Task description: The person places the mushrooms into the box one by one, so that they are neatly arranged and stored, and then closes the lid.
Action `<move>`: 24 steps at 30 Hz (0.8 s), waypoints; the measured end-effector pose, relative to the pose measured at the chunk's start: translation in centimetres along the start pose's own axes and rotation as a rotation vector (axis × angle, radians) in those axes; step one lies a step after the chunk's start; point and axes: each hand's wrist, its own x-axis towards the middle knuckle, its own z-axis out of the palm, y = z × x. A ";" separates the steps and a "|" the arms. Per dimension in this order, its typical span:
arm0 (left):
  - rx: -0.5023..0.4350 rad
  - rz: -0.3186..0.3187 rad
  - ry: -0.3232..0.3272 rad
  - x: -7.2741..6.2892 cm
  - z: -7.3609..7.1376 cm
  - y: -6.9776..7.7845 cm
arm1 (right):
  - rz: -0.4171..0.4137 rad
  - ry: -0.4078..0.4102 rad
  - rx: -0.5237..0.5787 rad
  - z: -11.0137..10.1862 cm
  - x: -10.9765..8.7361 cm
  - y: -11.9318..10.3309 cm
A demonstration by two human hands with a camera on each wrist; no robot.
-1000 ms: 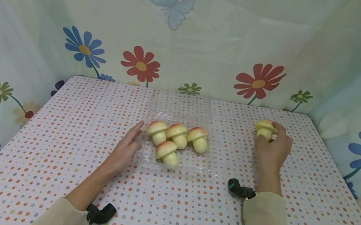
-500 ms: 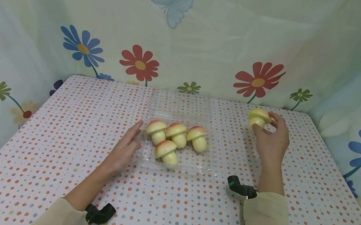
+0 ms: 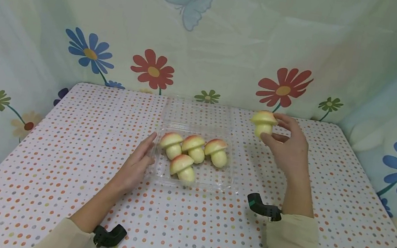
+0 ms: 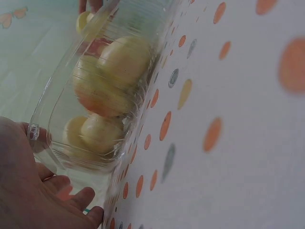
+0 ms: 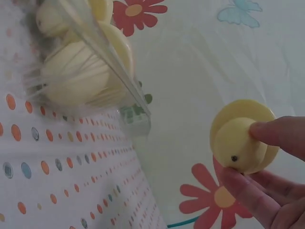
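Observation:
Held above the table by my right hand [image 3: 288, 149] is a yellow toy mushroom [image 3: 263, 123] with a reddish cap top. The right wrist view shows thumb and fingers pinching its stem [image 5: 238, 145], cap facing away. In the head view, a clear plastic clamshell box [image 3: 213, 178] lies with its lid [image 3: 197, 115] folded back. Several matching mushrooms [image 3: 194, 149] lie inside, three in a back row and one in front. My left hand [image 3: 135, 166] rests against the box's left side with its fingers extended. In the left wrist view its thumb sits at the box rim [image 4: 40, 112].
A dotted cloth [image 3: 181, 230] covers the table. Behind the table hangs a curtain [image 3: 235, 39] printed with flowers and a butterfly. Black wrist cameras are strapped at the left wrist [image 3: 108, 235] and the right wrist [image 3: 263, 208].
My right hand has lifted the mushroom off the table's right side and carried it up and left toward the box. My left hand has stayed at the box.

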 end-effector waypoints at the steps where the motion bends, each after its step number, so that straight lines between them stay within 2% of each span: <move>1: -0.001 0.001 0.000 0.0 0.0 0.0 | -0.016 -0.022 -0.003 0.1 -0.1 -0.2; 13: 0.006 0.011 0.001 0.0 0.0 0.0 | -0.179 -0.295 -0.043 1.5 -1.0 -2.2; 21: 0.001 0.009 -0.002 0.0 0.0 -0.1 | -0.243 -0.362 -0.092 2.4 -1.6 -3.2; 24: 0.004 0.013 0.001 0.0 -0.1 -0.1 | -0.241 -0.390 -0.104 2.6 -1.7 -3.6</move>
